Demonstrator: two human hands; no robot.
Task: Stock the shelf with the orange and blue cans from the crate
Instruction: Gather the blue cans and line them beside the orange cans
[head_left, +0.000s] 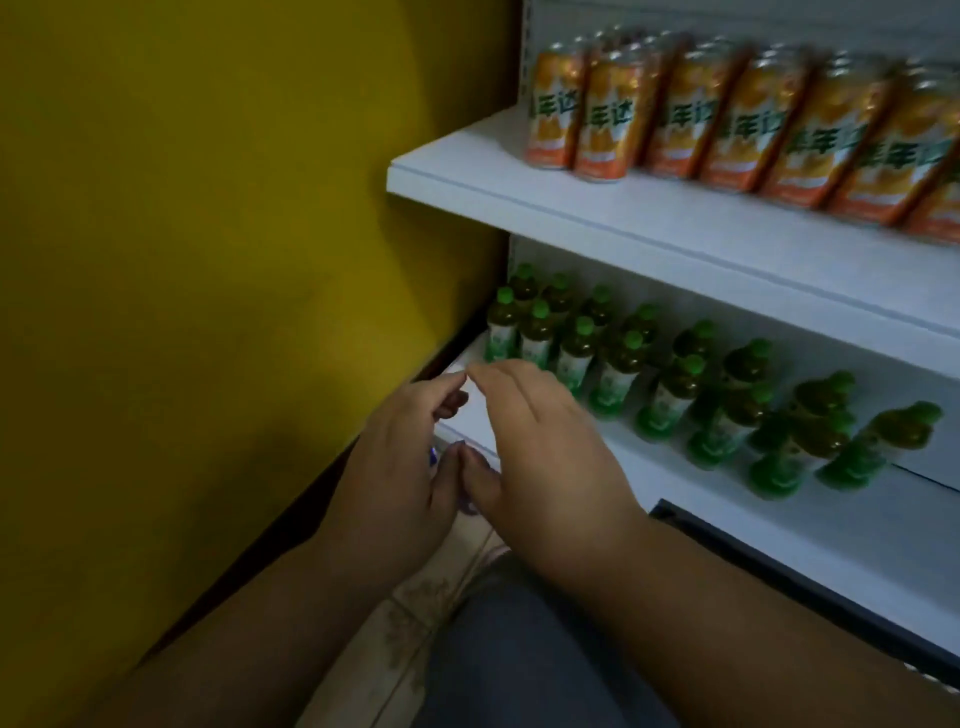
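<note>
Now, your hands: your left hand (400, 467) and right hand (535, 441) are low and close together, thumbs nearly touching, by the left end of the lower shelf (472, 421).
Left hand: its fingers curl a little. A tiny bit of blue peeks out beside it. You cannot tell if it holds anything.
Right hand: its fingers are loose and spread. It holds nothing.
Orange cans: a row of orange cans (727, 130) stands on the top shelf (597, 218), tight together.
Blue cans: none show clearly.
Crate: it is out of sight, so look down for it first.
Green bottles: the green bottles (675, 384) fill the lower shelf. Keep your wrists away so none tip.
Step, as a guess: you are between cans, reaching for more.
How to do it well: grab one can in each hand, around the middle. Stand it up straight beside its own color, label facing out.
</note>
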